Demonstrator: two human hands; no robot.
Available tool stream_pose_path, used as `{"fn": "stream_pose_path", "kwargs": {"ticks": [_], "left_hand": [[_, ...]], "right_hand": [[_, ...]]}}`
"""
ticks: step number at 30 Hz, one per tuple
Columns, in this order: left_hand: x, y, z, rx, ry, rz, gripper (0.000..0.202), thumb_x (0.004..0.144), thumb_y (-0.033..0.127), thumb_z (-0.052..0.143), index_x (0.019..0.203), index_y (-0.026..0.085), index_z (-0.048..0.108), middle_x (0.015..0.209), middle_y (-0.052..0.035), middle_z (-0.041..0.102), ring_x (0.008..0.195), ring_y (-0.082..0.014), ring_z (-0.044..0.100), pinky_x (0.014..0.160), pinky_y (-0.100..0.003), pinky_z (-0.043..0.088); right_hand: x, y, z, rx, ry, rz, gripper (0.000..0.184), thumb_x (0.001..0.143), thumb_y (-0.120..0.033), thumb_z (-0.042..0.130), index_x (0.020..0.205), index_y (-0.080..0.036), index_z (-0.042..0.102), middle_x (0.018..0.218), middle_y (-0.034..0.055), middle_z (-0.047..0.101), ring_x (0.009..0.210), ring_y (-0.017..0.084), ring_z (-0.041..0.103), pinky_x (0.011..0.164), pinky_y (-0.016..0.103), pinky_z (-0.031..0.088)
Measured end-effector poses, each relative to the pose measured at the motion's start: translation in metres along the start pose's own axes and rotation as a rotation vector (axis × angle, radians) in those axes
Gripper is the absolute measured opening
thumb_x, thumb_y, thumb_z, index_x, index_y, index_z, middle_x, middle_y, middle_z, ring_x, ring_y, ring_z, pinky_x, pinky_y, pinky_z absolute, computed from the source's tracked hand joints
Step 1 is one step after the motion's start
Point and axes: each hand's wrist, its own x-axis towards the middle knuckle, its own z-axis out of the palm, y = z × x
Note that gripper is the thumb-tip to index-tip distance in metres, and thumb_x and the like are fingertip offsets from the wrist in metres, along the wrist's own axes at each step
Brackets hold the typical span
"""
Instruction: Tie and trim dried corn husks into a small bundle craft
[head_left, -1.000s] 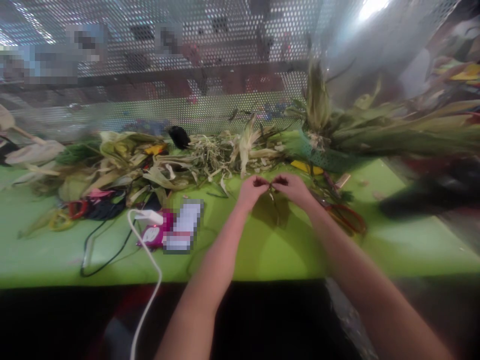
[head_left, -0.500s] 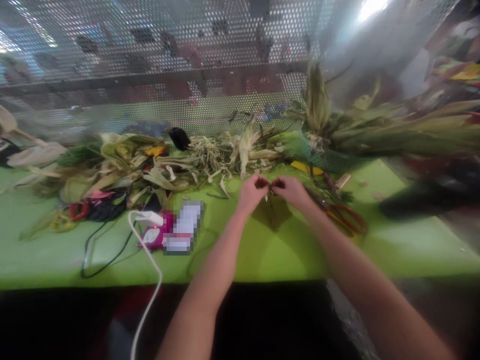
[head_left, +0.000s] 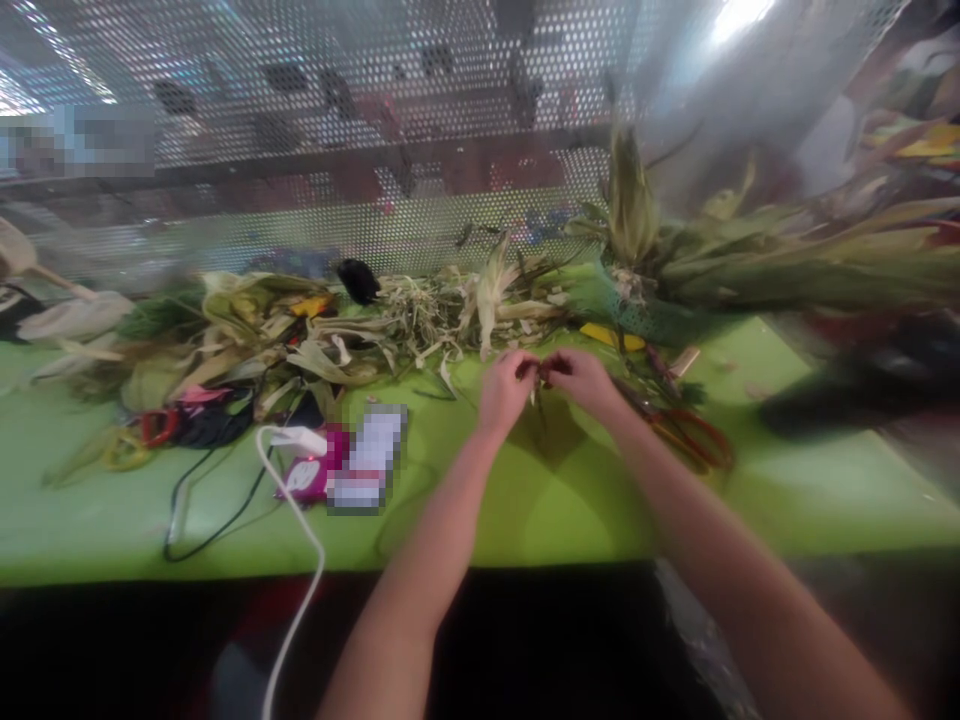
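Observation:
My left hand (head_left: 504,390) and my right hand (head_left: 584,380) meet over the green table (head_left: 555,500), fingertips pinched together on a small dark leaf piece (head_left: 541,376) held between them. A thin strip hangs down from it toward the table. Both hands are closed in a pinch. Behind them lies a heap of dried corn husks and leaves (head_left: 420,315).
Red-handled scissors (head_left: 686,430) lie just right of my right hand. A pink device (head_left: 311,470) with a white cable (head_left: 300,560) and a black cord (head_left: 202,500) sits to the left. Green leafy stalks (head_left: 757,265) pile at the right. A perforated metal screen (head_left: 375,130) backs the table.
My two hands have drawn slightly closer together and shifted a little; the leaf piece stays pinched between them. The view has barely moved.

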Motion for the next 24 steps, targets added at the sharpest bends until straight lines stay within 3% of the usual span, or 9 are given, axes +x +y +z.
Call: {"fn": "stream_pose_path", "kwargs": {"ticks": [6,12,19,24], "left_hand": [[0.0,-0.0003,-0.001,-0.07,0.011,0.017,0.009,0.085,0.015,0.06,0.09,0.019,0.066,0.088,-0.004,0.067,0.082,-0.0146,0.062,0.077,-0.027,0.05],[-0.0002,0.001,-0.0013,-0.087,0.008,0.017,0.007,0.085,0.016,0.062,0.088,0.02,0.066,0.088,-0.0032,0.066,0.081,-0.0142,0.062,0.076,-0.027,0.05],[-0.0007,-0.0009,0.0004,-0.102,-0.007,0.02,0.01,0.085,0.013,0.059,0.088,0.02,0.065,0.086,-0.0028,0.067,0.079,-0.0143,0.063,0.075,-0.027,0.05],[-0.0007,-0.002,0.0005,-0.094,0.024,0.034,0.009,0.085,0.014,0.06,0.088,0.02,0.066,0.085,-0.0024,0.067,0.078,-0.0138,0.063,0.075,-0.027,0.051]], "right_hand": [[0.0028,-0.0042,-0.002,0.238,-0.003,0.029,0.022,0.07,-0.03,0.071,0.088,-0.019,0.065,0.069,0.0007,0.068,0.062,0.014,0.063,0.061,0.029,0.053],[0.0011,0.0,-0.0023,0.105,0.024,-0.011,0.016,0.072,-0.029,0.07,0.083,-0.018,0.068,0.071,0.0012,0.068,0.062,0.014,0.061,0.061,0.029,0.051],[-0.0012,-0.0024,-0.0032,-0.172,0.154,-0.12,0.007,0.077,-0.023,0.061,0.082,-0.02,0.065,0.072,0.0011,0.067,0.064,0.015,0.06,0.061,0.027,0.046],[-0.0006,-0.0049,-0.0058,-0.017,0.133,-0.097,0.015,0.08,-0.031,0.061,0.091,-0.02,0.065,0.079,0.0026,0.068,0.064,0.015,0.06,0.059,0.027,0.049]]}}
